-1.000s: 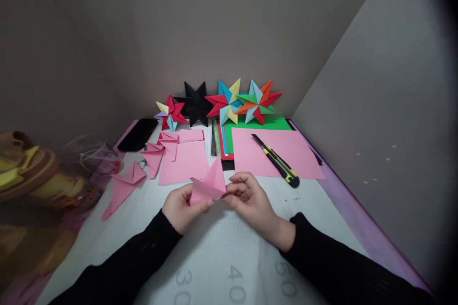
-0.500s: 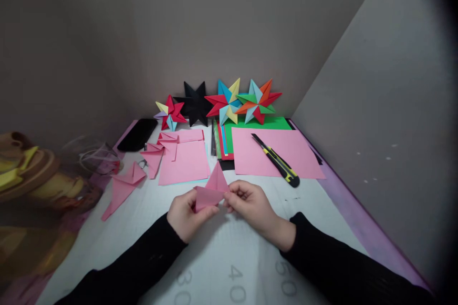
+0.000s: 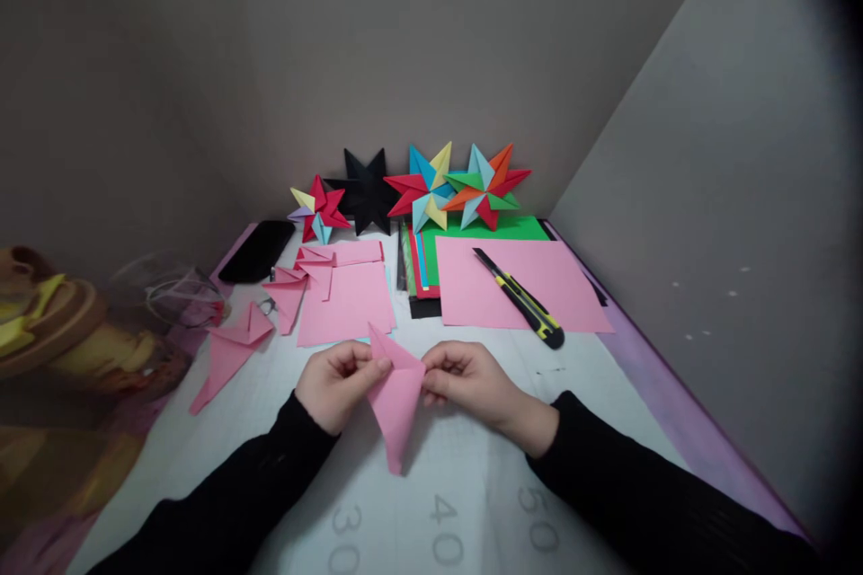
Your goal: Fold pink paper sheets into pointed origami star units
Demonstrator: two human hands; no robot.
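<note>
Between my two hands is a folded pink paper piece point(image 3: 396, 400), with one point up at the left and a long tail hanging down toward me. My left hand point(image 3: 339, 382) pinches its left edge between thumb and fingers. At its right corner, my right hand point(image 3: 468, 382) grips the paper with its fingertips. A similar folded pink piece point(image 3: 233, 346) lies to the left of my left hand. Two smaller folded pieces point(image 3: 287, 295) rest farther back, beside and partly on a pink sheet stack point(image 3: 347, 305).
A yellow and black utility knife point(image 3: 519, 298) lies on a large pink sheet point(image 3: 465, 287) at the right. Several paper stars point(image 3: 431, 189) lean on the wall behind green sheets point(image 3: 499, 231). A black phone point(image 3: 257, 252) and a brown-yellow object point(image 3: 60, 323) are on the left.
The pink paper piece has turned in my hands; its tail now hangs down toward me and its point has shifted left. My left hand has moved slightly left.
</note>
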